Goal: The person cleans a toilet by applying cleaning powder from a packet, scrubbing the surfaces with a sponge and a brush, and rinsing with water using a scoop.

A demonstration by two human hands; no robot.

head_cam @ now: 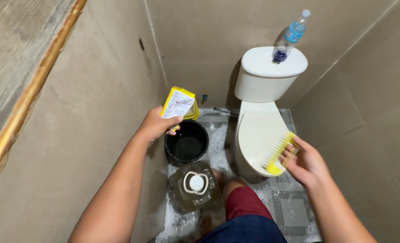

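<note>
Left hand (157,125) fingers closed around a yellow packet (178,104), held up above a black bucket (186,143) on the wet, soapy floor (290,207). Right hand (305,162) fingers wrapped on a yellow scrub brush (278,153), bristles over the closed toilet lid (258,135). Clear jug (195,184) just beside the bucket. Plastic bottle (291,36) on the tank (267,74).

Brush (278,155): yellow plastic. Packet (177,103): glossy. Toilet (258,135): smooth glazed ceramic. Bucket (186,143): black plastic. Floor (294,211): wet tile.
</note>
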